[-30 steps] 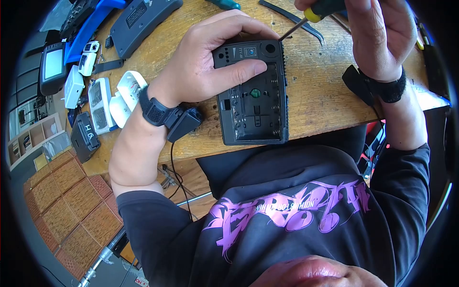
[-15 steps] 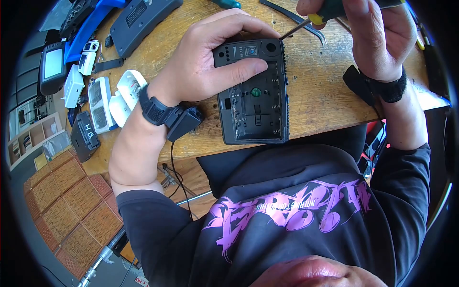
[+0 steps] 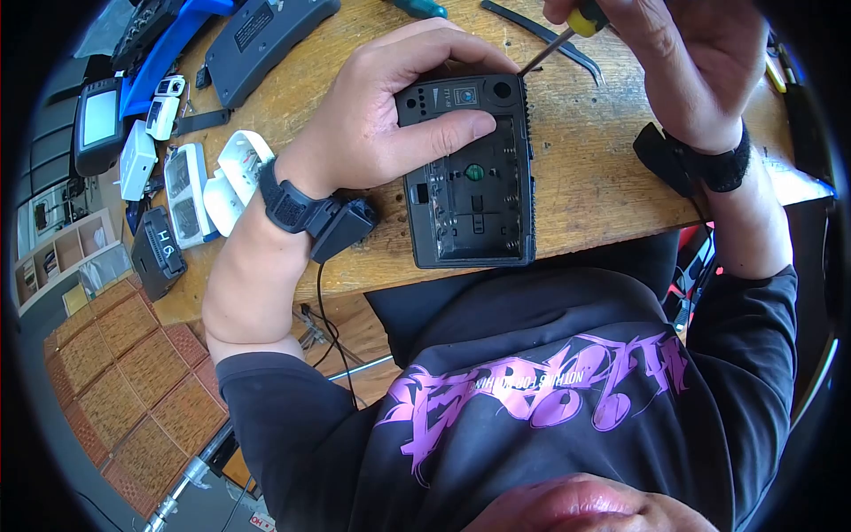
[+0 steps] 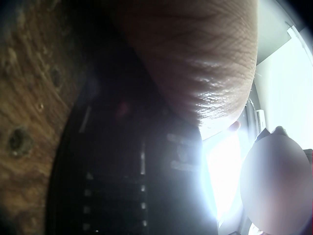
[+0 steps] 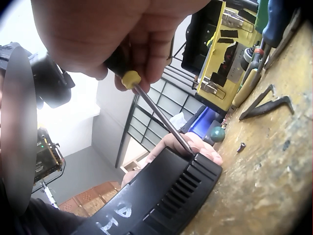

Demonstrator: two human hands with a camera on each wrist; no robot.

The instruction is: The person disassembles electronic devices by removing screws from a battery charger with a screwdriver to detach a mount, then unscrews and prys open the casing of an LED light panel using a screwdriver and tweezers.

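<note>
A black plastic device [image 3: 479, 208] with a bare battery compartment facing up lies near the table's front edge. My left hand [image 3: 381, 115] grips its far end, thumb laid over the compartment and fingers round the far side. In my right hand [image 3: 696, 75] is a screwdriver [image 5: 159, 113] with a dark handle and yellow collar, pinched in the fingers. The shaft slants down to the device's far right corner, its tip right at the case beside my left fingertips. In the left wrist view, my left hand [image 4: 195, 58] shadows the dark case [image 4: 117, 186].
Bent black tweezers [image 3: 554, 44] lie beyond the device on the wooden table [image 3: 594, 168]. White plastic housings [image 3: 186, 195], a grey device [image 3: 261, 44] and a small screen unit [image 3: 97, 129] crowd the left side. A yellow-framed case [image 5: 220, 58] stands in the right wrist view.
My right hand has shifted and its fingers have turned about the screwdriver handle, while the tip stays at the same corner. My left hand and the device have hardly moved.
</note>
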